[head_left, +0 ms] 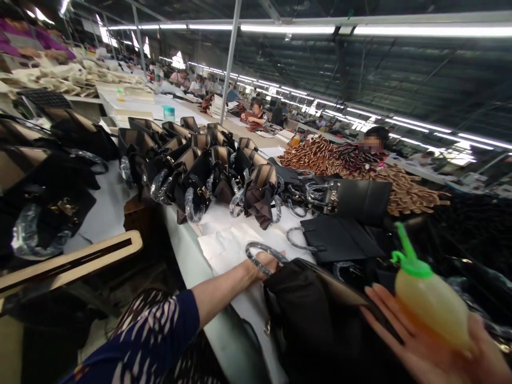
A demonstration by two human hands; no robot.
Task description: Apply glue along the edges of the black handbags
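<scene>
Right hand (432, 352) at 5 o'clock, fingers spread, cradling glue bottle (430, 306) | left hand (266, 265) at centre, closed around wrapped handle (262, 250) of black handbag (320, 314) | step: likely positioning handbag for gluing | next: steady handbag, aim nozzle carefully

Left arm: short sleeve (160, 330) ending just above the elbow, dark navy with pale pink-white streaks, brush-stroke pattern. Forearm bare below it; left hand (266, 262) bare, no glove, no ring or watch visible. Right hand (432, 352) bare too, only palm and fingers in view; no sleeve shows there.
</scene>
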